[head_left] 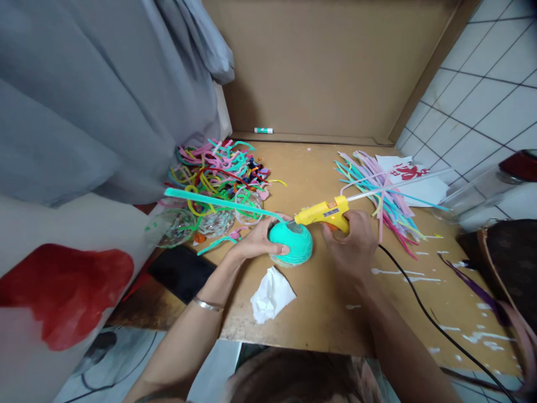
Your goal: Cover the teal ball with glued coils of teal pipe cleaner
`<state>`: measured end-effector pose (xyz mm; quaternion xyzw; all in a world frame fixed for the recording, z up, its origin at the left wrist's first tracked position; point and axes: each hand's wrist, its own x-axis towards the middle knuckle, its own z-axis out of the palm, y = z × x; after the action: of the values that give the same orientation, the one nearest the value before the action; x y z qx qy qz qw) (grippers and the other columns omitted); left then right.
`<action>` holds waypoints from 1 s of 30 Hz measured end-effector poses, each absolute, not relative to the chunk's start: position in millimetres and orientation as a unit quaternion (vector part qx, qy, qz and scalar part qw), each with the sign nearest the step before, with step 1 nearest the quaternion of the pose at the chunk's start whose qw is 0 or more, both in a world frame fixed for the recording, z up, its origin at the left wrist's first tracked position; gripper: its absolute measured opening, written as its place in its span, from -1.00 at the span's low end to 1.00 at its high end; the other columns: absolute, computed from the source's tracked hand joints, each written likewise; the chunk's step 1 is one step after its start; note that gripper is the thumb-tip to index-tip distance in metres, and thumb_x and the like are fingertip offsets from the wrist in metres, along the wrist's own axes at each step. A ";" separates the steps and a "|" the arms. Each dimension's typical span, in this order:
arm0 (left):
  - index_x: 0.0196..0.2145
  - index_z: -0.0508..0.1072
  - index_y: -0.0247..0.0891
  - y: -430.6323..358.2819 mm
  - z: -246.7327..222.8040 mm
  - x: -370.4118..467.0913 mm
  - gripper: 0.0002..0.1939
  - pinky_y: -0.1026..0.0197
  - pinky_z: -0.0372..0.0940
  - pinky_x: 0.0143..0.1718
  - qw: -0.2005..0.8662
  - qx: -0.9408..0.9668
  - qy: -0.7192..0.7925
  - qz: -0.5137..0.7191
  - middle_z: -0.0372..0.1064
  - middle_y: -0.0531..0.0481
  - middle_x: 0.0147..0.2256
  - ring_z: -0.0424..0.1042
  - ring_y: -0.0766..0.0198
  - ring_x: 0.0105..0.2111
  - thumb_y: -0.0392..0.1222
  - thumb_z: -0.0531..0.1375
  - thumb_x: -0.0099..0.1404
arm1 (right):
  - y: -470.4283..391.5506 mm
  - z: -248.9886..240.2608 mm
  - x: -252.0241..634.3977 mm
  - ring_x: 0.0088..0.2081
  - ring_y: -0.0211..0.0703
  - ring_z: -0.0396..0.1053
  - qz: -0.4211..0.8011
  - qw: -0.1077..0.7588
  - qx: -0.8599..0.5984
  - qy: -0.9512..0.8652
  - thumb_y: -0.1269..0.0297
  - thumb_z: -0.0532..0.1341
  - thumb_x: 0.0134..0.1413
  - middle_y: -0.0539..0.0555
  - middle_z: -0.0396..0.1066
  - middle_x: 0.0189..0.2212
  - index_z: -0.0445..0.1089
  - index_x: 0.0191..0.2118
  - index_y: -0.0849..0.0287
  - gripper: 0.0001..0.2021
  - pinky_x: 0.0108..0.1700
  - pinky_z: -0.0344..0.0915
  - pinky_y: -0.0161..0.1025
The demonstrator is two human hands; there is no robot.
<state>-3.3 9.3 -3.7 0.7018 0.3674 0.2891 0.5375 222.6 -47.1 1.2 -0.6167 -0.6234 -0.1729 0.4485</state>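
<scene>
Forearms (pixel 188 330) lead, in the head view, to the left hand (pixel 257 238), its grip round the turquoise dome (pixel 297 244) mid-desk (pixel 321 324), and the right hand (pixel 356 242), gripping the yellow glue gun (pixel 321 214). Ideally, bead thinly, then press the long strip (pixel 218 201) down snugly (skin clear of the nozzle (pixel 291 223)).

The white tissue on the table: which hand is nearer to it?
Left. The left hand, holding the turquoise dome, is just beyond the tissue; the right hand, gripping the yellow glue gun, is farther, to its right.
</scene>
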 end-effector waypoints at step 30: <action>0.01 0.35 -0.26 7.1 -2.4 -3.8 -0.20 0.02 0.30 0.03 0.588 0.690 0.314 0.281 0.35 -0.14 0.01 0.33 -0.07 0.05 0.00 0.47 -0.19 | -50.0 12.9 232.5 -0.34 -0.12 0.40 -0.175 0.435 -0.587 -0.660 0.33 0.27 0.00 0.02 0.43 -0.34 0.30 -0.21 0.08 -0.79 -0.36 0.28 -0.21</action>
<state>-3.8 7.1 -2.4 0.6904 0.3142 0.2811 0.5878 232.5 -50.0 12.9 -0.5867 -0.6603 -0.1750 0.4350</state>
